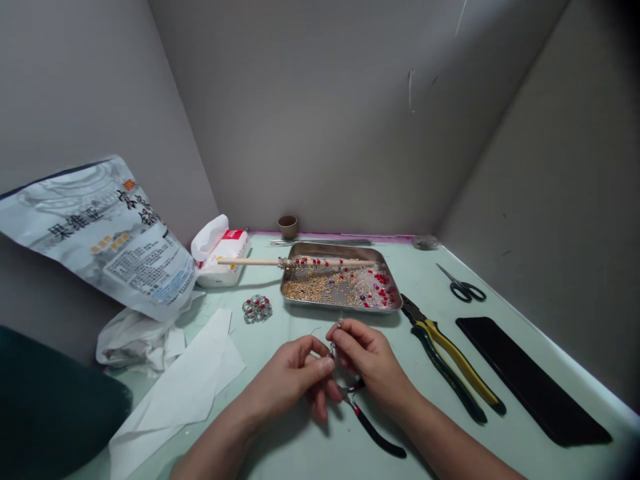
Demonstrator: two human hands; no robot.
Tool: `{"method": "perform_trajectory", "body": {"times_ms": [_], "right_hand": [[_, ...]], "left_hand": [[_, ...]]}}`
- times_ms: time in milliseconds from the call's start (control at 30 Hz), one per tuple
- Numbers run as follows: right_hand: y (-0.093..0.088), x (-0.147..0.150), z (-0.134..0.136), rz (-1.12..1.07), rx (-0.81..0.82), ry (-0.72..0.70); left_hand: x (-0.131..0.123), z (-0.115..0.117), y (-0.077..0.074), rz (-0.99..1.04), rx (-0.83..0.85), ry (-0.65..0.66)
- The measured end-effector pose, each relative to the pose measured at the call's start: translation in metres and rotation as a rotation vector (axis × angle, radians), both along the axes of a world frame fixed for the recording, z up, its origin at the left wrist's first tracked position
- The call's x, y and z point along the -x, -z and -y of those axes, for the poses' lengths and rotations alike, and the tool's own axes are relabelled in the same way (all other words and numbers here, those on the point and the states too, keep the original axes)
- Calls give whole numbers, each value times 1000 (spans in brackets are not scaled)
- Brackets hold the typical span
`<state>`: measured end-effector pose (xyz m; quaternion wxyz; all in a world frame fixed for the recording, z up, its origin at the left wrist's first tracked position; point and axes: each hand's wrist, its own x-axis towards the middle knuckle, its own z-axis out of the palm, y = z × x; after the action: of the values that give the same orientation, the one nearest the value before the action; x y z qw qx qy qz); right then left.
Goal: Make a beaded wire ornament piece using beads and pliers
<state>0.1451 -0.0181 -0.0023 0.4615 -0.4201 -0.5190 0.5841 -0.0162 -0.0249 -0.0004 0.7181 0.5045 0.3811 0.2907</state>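
A thin beaded wire piece [333, 348] runs between my two hands in the middle of the table, with fine wire ends sticking up. My left hand [300, 373] is closed on its lower part, thumb against forefinger. My right hand [370, 357] pinches its upper end between thumb and fingers. Much of the piece is hidden by the fingertips. Under my hands lies a small pair of pliers [376, 435] with dark handles, partly covered. Beyond them stands a metal tray [345, 309] of gold, clear and red beads, a wooden stick [250, 262] resting across it.
A beaded wire cluster [257, 309] lies left of the tray. To the right are large green-yellow pliers [443, 357], scissors [466, 291] and a black case [530, 380]. Tissues [223, 260], a printed pouch [125, 233] and white paper [175, 393] occupy the left; a cup [287, 227] stands behind.
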Motion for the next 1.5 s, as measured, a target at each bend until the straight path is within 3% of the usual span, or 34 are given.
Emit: {"method": "perform_trajectory", "body": {"times_ms": [200,333,567,867,1033,1200,1300,1367,1433,1500], "right_hand": [[-2,5,7,46,18,-139],[-4,9,12,67,10,-260],[1,11,13,97,70,-334],[8,15,16,158,82,-305],[9,11,14,419,-181,-198],[-5,-11,8,715,-390,-28],[-13,-31,19,948,-485,-45],[-15,-41,34,1076,-532,-134],[-12,-46,51,1148,-548,-197],[-6,-45,64,1184,-577,-172]], "left_hand": [[4,-4,-8,-185,-185,-263],[3,-4,-8,-105,-150,-263],[6,-4,-3,77,-6,-361],[6,-5,-4,69,8,-336],[8,-6,-10,115,-87,-391],[10,-7,-11,194,-29,-466],[11,-8,-10,203,38,-476],[12,-8,-10,184,56,-479],[12,-8,-10,169,58,-471],[13,-7,-10,150,60,-449]]}}
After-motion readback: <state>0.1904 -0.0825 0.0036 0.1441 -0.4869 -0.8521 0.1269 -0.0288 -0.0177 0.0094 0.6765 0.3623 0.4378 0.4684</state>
